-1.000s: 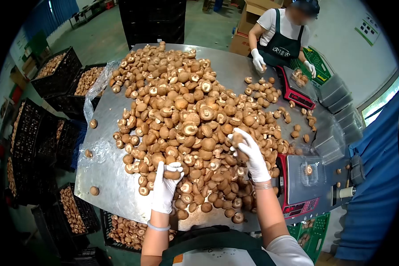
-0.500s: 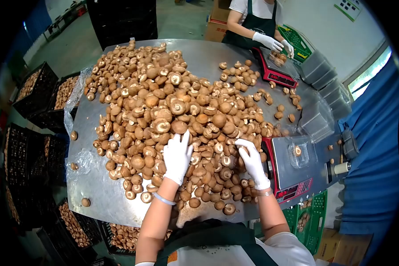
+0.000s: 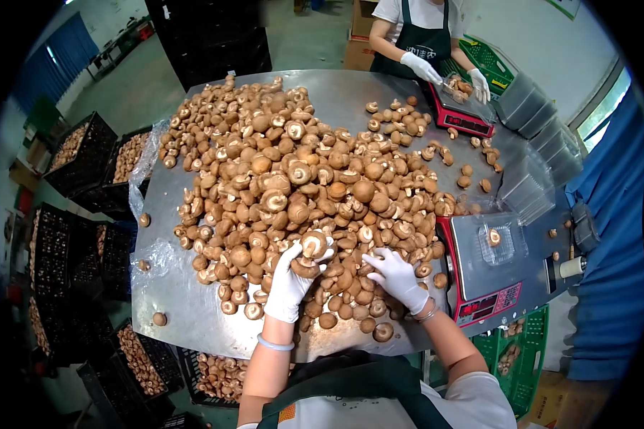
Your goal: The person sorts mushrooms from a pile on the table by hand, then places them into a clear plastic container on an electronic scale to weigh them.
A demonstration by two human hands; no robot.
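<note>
A large heap of brown shiitake mushrooms (image 3: 265, 164) covers much of the metal table. My left hand (image 3: 288, 289), in a white glove, is closed around two mushrooms (image 3: 313, 245) at the near side of the heap; one shows its pale underside. To its right, my gloved right hand (image 3: 397, 280) rests over the heap with thumb and fingers apart, the fingertips touching mushrooms. A red-framed scale (image 3: 472, 268) lies right of that hand, and on it stands a clear plastic tray (image 3: 499, 244) with one mushroom (image 3: 494, 237) inside.
Across the table a co-worker in a dark apron (image 3: 426, 39) handles a mushroom-filled tray on a second scale (image 3: 459, 118). Stacked clear trays (image 3: 526, 182) stand at the right edge. Black crates (image 3: 82, 154) line the left; a green crate (image 3: 526, 357) sits below right.
My left hand has drawn back toward me and picked up two mushrooms. My right hand has shifted slightly down and turned its fingers leftward. The whole view has moved a little.
</note>
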